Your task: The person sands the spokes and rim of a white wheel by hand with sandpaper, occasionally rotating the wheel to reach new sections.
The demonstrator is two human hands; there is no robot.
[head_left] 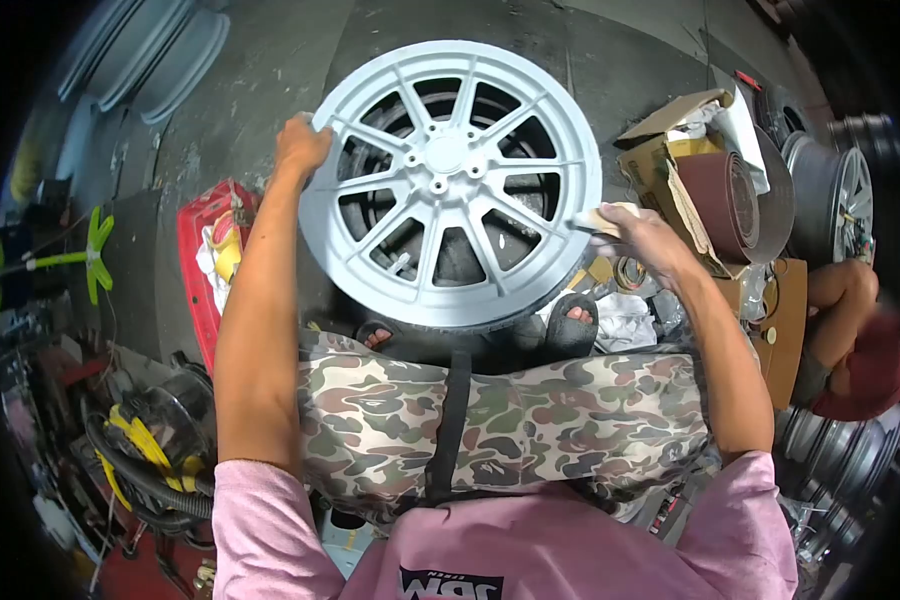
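A pale grey multi-spoke wheel rim (445, 155) lies face up in front of me, on top of a dark tyre (460, 255) seen through its spokes. My left hand (303, 145) is closed on the rim's left edge, its fingertips partly hidden. At the rim's lower right edge, my right hand (635, 235) holds a small light-coloured sanding pad (595, 221) between thumb and fingers, against the rim's outer lip.
An open cardboard box (660, 165) with a roll of brown abrasive sheet (715, 205) stands right. Left are a red tray (198, 280) and a yellow-black vacuum (160, 450). Another person (860, 350) sits far right near more rims (820, 180). Grey rims (135, 50) lie upper left.
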